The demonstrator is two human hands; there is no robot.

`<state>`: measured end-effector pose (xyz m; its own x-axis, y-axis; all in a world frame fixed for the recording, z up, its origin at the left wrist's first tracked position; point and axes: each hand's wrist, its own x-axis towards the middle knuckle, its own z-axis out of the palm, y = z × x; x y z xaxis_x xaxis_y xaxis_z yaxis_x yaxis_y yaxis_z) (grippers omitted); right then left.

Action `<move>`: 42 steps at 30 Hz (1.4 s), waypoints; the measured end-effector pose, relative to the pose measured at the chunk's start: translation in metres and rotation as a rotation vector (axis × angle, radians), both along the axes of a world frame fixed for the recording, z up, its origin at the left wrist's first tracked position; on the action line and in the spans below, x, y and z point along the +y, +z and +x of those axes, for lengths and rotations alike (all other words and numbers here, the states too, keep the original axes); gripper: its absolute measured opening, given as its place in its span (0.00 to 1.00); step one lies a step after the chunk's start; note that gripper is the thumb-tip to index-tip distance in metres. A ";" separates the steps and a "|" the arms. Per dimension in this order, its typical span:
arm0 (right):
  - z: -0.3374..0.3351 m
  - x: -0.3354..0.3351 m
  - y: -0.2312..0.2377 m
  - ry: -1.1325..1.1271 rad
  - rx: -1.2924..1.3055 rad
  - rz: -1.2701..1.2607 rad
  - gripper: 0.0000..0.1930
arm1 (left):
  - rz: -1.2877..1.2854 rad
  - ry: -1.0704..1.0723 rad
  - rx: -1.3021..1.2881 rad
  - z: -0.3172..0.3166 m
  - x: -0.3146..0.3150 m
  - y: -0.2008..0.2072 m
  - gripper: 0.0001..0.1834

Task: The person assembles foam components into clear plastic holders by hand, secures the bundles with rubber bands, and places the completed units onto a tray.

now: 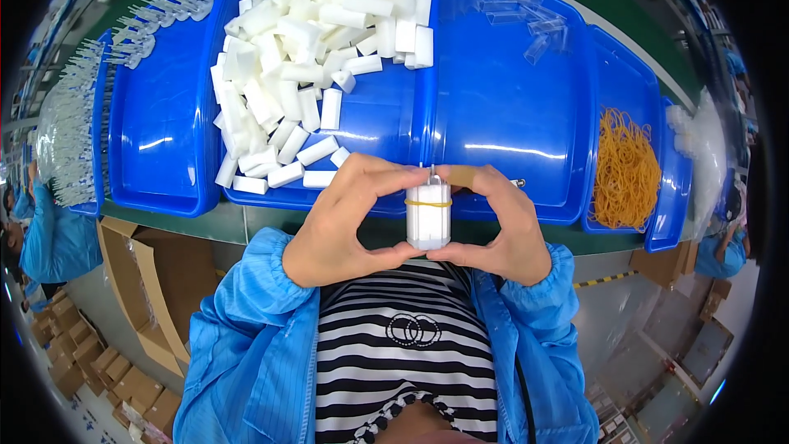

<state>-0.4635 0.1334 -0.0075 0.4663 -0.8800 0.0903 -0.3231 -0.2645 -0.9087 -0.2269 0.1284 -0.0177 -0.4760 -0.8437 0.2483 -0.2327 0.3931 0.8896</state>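
Note:
Between my two hands, in front of the trays' near edge, is a bundle of white blocks with clear plastic ends (429,218), bound by a yellow rubber band (428,204). My left hand (349,218) grips its left side, fingers at the top and thumb at the bottom. On the other side my right hand (497,222) pinches the same bundle by top and bottom. Thin clear prongs stick up from the bundle's top. Beyond it, a blue tray (374,119) holds a heap of white foam-like blocks (304,41).
Right of the block tray, another blue tray (509,123) holds clear plastic sleeves (534,20). Yellow rubber bands (625,173) fill a tray farther right. Clear pronged parts (74,131) are massed at far left. An open cardboard box (148,288) stands below the table. Co-workers' blue sleeves (62,230) show at the sides.

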 end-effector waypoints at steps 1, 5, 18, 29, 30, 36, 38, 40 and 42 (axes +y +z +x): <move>-0.003 0.001 -0.004 0.022 0.021 -0.018 0.42 | -0.057 -0.031 -0.016 0.000 0.000 0.000 0.39; -0.004 0.000 -0.003 0.022 0.042 0.005 0.40 | -0.040 -0.048 -0.027 -0.001 -0.002 0.002 0.39; -0.004 0.002 -0.010 0.023 -0.015 -0.102 0.40 | -0.076 0.013 0.051 0.000 0.003 0.002 0.37; -0.006 -0.006 0.001 -0.032 -0.375 0.479 0.38 | -0.169 -0.120 -0.009 -0.008 -0.004 0.010 0.42; -0.004 -0.007 0.002 -0.028 -0.392 0.509 0.35 | -0.166 -0.088 0.003 -0.010 -0.003 0.010 0.43; 0.001 0.000 0.006 -0.077 -0.603 0.475 0.28 | 0.146 0.063 0.074 -0.006 0.002 0.006 0.37; 0.002 -0.001 0.003 -0.073 -0.595 0.423 0.28 | 0.159 0.096 0.091 -0.007 0.004 0.005 0.34; 0.000 -0.003 -0.001 -0.070 -0.588 0.372 0.28 | 0.013 0.158 -0.002 -0.007 0.000 0.009 0.30; -0.004 -0.005 -0.005 -0.052 -0.523 0.321 0.26 | -0.047 0.148 -0.051 -0.006 0.001 0.010 0.32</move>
<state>-0.4677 0.1281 -0.0124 0.3872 -0.9217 0.0225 0.1816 0.0524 -0.9820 -0.2328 0.1296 -0.0074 -0.3607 -0.8935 0.2675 -0.3353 0.3918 0.8568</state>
